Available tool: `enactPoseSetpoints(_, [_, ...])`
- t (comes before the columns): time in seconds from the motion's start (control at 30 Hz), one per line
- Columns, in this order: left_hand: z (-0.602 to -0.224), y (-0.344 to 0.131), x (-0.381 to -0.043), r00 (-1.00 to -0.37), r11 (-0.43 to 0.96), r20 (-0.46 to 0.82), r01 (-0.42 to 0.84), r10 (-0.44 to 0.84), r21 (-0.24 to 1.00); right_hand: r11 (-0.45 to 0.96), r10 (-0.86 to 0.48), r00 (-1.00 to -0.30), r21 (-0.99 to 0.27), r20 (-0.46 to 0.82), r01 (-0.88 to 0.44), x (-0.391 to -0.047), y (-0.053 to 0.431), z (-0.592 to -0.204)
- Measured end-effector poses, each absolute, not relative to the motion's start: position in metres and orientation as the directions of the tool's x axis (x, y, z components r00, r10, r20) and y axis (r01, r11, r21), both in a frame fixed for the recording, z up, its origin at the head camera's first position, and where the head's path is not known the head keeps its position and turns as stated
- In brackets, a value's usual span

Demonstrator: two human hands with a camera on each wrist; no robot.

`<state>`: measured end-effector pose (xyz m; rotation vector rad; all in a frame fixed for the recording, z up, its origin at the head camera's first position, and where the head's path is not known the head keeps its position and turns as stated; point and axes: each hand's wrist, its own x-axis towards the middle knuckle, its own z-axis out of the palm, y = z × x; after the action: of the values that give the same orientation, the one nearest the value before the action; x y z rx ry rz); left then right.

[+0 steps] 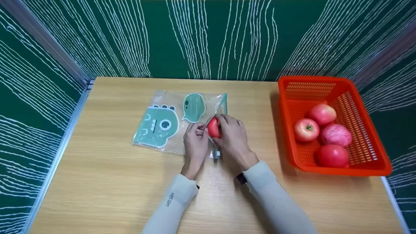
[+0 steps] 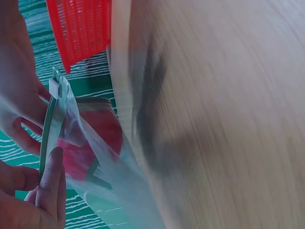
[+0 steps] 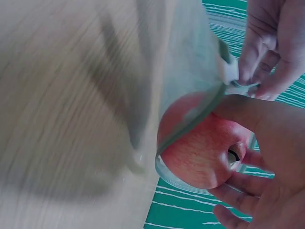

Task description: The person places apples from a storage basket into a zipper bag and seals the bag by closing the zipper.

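Red apple (image 1: 213, 127) sits in the mouth of a clear zip bag (image 1: 178, 139), partly behind the bag's green sealing strip and partly outside it, between the two lips of the opening. In the right wrist view its stem end faces the right palm, out past the strip. The right hand (image 1: 234, 138) holds the apple, thumb and fingers curved around it. The left hand (image 1: 196, 143) pinches the bag's edge strip between thumb and fingers, just beside the fruit.

The bag lies on the wooden table (image 1: 107, 182) with its opening turned toward the person's right. It bears a green dinosaur print (image 1: 152, 130) and, beyond that, a green speech bubble print (image 1: 194, 109); a pale slider (image 1: 217, 153) sits at the strip's near end.

Well apart to the right stands an orange-red perforated plastic basket (image 1: 364, 171). Four apples lie inside, grouped together: a pink one (image 1: 321, 113) farthest back, a paler yellowish one (image 1: 306, 129) with its stem up, a streaked one (image 1: 336, 135), and a deep red one (image 1: 333, 156) nearest the front. Green panels (image 1: 216, 39) with wavy white lines surround the table.
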<state>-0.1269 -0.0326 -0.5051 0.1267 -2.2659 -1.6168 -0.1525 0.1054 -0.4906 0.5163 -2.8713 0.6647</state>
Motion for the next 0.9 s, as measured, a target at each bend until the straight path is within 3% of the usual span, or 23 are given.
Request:
enactPoseSetpoints(0.53, [-0.502,-0.03,-0.126,-0.915,0.349,0.229,0.106,-0.333,0.931,0.825,-0.343,-0.91,-0.388,0.233,-0.41,-0.161,0.101,-0.504])
enactPoseSetpoints(0.9, [-0.506,-0.03,-0.127,-0.893,0.365,0.311,0.185,-0.324,0.912,0.796,-0.411,-0.865,-0.35,0.286,-0.494,-0.166,0.1,-0.508])
